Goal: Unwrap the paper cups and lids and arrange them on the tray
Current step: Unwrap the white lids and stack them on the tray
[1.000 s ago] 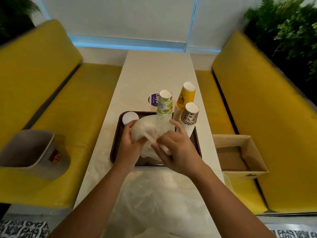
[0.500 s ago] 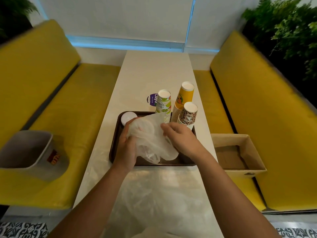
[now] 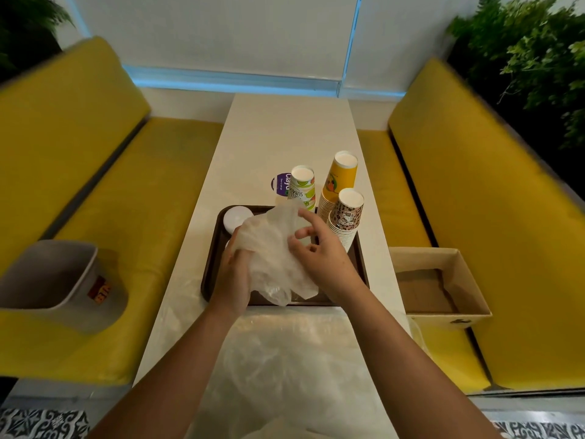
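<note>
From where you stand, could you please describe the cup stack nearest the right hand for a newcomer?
Start at the white table between the yellow benches and find the dark tray on it. The cup stack stands at the tray's far right corner; unlike the orange stack and the green-and-white stack beside it, it has a brown spotted print.

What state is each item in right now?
Plastic wrapper, crumpled, gripped by left hand above brown tray.
Right hand, fingers curled at wrapper; grip unclear.
Green-print cup stack, unwrapped, upside down.
Orange cup stack, unwrapped, upside down.
Leopard-print cup stack, unwrapped, upside down.
White lids, unwrapped, on tray.
Cardboard box, open.
</note>
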A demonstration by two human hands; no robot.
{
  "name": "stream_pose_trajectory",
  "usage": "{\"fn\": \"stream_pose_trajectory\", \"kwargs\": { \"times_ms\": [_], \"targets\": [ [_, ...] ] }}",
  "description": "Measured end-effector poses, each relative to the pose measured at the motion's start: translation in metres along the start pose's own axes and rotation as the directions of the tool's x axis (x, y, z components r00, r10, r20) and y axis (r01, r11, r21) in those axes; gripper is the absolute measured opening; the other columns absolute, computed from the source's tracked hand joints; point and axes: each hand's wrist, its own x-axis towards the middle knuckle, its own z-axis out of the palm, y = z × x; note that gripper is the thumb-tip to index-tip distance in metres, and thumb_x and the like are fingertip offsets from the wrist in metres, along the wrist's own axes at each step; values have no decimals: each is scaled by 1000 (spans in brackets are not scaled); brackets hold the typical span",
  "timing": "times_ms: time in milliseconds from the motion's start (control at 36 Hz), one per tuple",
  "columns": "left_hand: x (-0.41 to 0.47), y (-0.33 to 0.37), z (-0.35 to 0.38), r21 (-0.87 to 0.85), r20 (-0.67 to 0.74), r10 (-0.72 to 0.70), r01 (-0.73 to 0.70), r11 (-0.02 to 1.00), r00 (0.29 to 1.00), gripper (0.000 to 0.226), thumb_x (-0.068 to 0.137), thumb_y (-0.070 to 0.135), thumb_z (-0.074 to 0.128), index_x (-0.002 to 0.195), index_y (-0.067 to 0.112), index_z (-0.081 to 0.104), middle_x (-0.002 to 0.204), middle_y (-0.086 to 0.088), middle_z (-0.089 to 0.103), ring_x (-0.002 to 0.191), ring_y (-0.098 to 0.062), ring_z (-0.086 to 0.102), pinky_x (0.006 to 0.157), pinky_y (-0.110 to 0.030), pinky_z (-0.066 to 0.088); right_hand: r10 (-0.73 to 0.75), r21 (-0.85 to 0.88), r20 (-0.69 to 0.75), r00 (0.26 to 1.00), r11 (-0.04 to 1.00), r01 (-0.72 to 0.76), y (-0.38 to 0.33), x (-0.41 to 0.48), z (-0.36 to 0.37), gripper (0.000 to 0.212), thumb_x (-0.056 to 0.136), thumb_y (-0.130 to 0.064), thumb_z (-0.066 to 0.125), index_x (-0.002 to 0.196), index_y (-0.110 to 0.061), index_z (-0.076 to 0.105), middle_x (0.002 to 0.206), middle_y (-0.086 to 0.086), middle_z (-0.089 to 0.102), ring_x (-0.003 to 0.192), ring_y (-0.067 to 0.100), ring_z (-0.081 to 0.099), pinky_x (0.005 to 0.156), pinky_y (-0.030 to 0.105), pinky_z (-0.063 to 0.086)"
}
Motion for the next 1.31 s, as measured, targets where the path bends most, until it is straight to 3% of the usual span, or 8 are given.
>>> {"fn": "stream_pose_trajectory", "kwargs": {
  "times_ms": [167,361,444,528,889,1111,1194,1306],
  "targets": [
    [-5,-1,12,212,67,-5,-10,977,998,36,112,22,37,144,34,49,127,14,58,107,10,54,71,3,42,233,212,196,952,938,-274,12,-3,7,50,89,-46,65,133,-22,65,123,8,75,116,30,71,102,58,56],
    [-9,-5,15,255,54,6,-19,967,999,46,108,43,42,153,36,44,151,6,52,138,-14,50,108,-32,47,221,431,242,945,848,-309,18,-4,3,44,103,-19,63,146,-15,55,133,14,70,122,33,69,103,59,55],
    [-14,-2,16,231,-59,81,-66,971,995,36,109,31,47,145,32,52,135,11,61,119,-1,58,89,-11,50,229,604,275,934,715,-353,18,-8,-2,54,97,-27,66,148,-13,53,140,17,65,130,36,64,107,59,52],
    [-19,1,17,299,-107,218,-177,938,970,34,101,32,54,132,22,63,120,7,70,110,-8,66,90,-26,57,223,677,313,923,629,-382,16,-10,-7,58,96,-34,69,149,-17,53,144,16,64,134,37,60,112,63,46],
    [-37,8,29,407,-265,346,-222,886,900,30,92,18,76,105,38,57,107,7,71,95,-4,68,71,-18,58,248,717,234,940,609,-339,25,-19,-18,36,105,-23,60,141,-24,62,139,12,66,129,36,62,100,57,57],
    [-61,13,36,-21,-141,-116,114,993,983,34,103,26,51,101,36,83,91,15,77,103,-13,75,84,-19,57,254,571,224,941,748,-338,30,-24,-13,23,109,-27,49,125,-38,63,127,2,67,120,29,66,99,60,57],
    [-70,18,38,-596,15,-423,348,724,906,74,91,78,42,108,19,83,120,-14,76,106,-38,75,103,-56,47,236,439,175,956,850,-291,34,-23,-7,23,111,-37,43,122,-51,58,129,-5,63,122,22,62,105,56,55],
    [-65,14,33,-620,-25,-492,372,691,870,86,86,84,43,132,14,64,123,-18,74,104,-42,74,99,-61,46,193,366,149,970,900,-235,40,-21,1,24,113,-33,38,127,-44,54,124,-11,59,118,16,58,106,47,54]
  ]
}}
